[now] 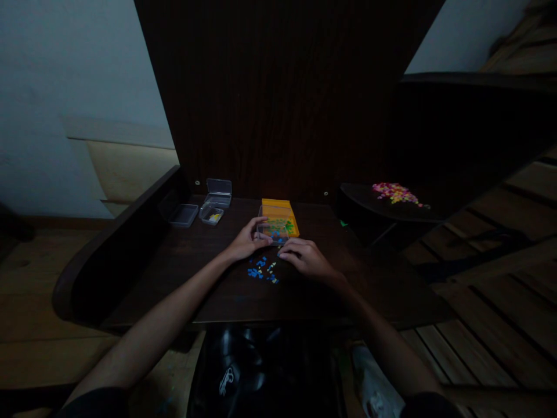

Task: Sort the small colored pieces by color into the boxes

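My left hand (249, 239) grips the left side of a small clear plastic box (281, 237), with several blue pieces inside it. The box is in front of an orange tray (294, 222) and overlaps it; green pieces (282, 225) show in the tray. My right hand (306, 258) is beside the box's near right corner, thumb and fingers pinched together at the tabletop. Whatever they hold is too small to make out. Just nearer to me, loose blue and pale yellow pieces (256, 271) lie scattered on the dark table.
At the back left stand an open clear case (219, 193), a clear box with yellow pieces (212, 216) and another clear container (184, 215). Pink and yellow pieces (398, 193) are heaped on a raised shelf at right. A tall dark panel (278, 104) closes the table's back.
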The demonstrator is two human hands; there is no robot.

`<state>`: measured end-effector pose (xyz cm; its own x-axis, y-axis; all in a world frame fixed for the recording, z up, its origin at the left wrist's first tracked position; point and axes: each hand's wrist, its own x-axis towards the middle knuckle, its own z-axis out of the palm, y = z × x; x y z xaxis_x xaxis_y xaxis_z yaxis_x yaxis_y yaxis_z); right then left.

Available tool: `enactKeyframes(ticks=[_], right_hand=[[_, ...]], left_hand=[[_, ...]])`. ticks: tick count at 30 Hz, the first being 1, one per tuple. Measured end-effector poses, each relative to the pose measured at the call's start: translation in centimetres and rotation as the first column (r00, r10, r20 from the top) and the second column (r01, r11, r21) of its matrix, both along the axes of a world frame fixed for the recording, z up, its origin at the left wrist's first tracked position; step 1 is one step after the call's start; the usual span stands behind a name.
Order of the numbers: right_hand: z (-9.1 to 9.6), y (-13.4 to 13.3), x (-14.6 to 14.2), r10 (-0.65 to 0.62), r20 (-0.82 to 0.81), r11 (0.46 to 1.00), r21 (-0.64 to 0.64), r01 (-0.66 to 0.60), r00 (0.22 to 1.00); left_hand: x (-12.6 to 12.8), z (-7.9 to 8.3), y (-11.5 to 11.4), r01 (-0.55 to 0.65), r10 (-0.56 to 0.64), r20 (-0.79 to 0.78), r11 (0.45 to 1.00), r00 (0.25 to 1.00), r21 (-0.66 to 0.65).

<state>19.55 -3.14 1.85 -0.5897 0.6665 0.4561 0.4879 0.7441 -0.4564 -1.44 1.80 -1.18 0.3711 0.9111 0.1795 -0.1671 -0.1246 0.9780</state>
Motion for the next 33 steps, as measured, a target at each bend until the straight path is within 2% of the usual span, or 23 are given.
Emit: enactKeyframes(ticks=[3,7,12,15,19,23,26,30,33], right_hand=[[-0.1,0.1,-0.2,0.014,0.089,0.999,-0.038,-0.011,0.996],[-1.6,-0.1,-0.4,0.004,0.221,0.996,-0.088,0.016,0.975],[-2.5,-0.4,-0.3,-0.018,0.232,0.994,-0.098,0.042,0.973],[-1.5,-0.4,-0.1,-0.023,0.141,0.998,-0.052,0.03,0.99],[1.5,0.1,-0.3,-0.062,-0.015,0.998,-0.001,0.062,0.998],[3.8,1.9,-0.9,-0.102,0.006,0.993,0.059,0.101,0.995],[4.0,3.4,-1.9,-0.126,0.116,0.99,0.076,0.118,0.985],[3.2,4.4,-3.5,-0.168,0.315,0.984,0.112,0.139,0.934],[2.5,4.7,-4.3,-0.167,0.367,0.984,0.121,0.131,0.915]], left_hand=[[0.0,0.2,-0.1,0.003,-0.003,-0.002,1.0,1.0,0.002],[0.0,0.4,-0.2,-0.006,0.006,0.0,1.0,1.0,-0.004],[0.0,0.4,-0.3,-0.007,0.007,-0.002,1.0,1.0,0.004],[0.0,0.4,-0.3,-0.005,0.005,-0.009,1.0,1.0,-0.005],[0.0,0.3,-0.3,0.005,-0.004,0.005,1.0,1.0,-0.019],[0.1,0.3,-0.4,0.031,-0.03,0.023,0.999,0.999,-0.035],[0.0,0.4,-0.5,0.056,-0.056,0.019,0.998,0.998,-0.029],[0.1,0.5,-0.7,0.053,-0.053,-0.016,0.998,0.998,0.015],[0.1,0.4,-0.6,0.042,-0.04,-0.03,0.998,0.999,0.048]])
